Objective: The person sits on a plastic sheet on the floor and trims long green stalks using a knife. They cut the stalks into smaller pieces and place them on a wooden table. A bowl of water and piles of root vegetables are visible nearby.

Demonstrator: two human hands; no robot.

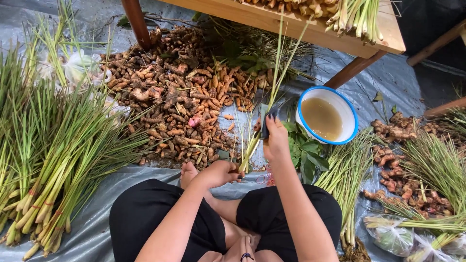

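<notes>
A: Checking head view. Left hand is closed round the butt end of a lemongrass stalk, low and close to the knees. Stalk runs up and away from that hand, past the right hand, leaves trailing toward the wooden table.

B: Right hand?

A: Right hand is wrapped on a dark-handled knife, just beside the stalk, above the left hand. Blade looks to be against the stalk, but contact is hard to confirm at this angle.

B: How does the stalk handle?

A: My read: light, stiff at the pale base, floppy toward the leaf tips. Grip at the firm base, as it is now. Leaf edges may be sharp.

B: Surroundings?

A: Turmeric root pile ahead-left of the left hand. Tied lemongrass bundles far left of it. Blue-rimmed white bowl of cloudy liquid just right of the right hand, green leaves under that wrist. More roots and bagged greens well to the right. Grey tarp under everything.
</notes>
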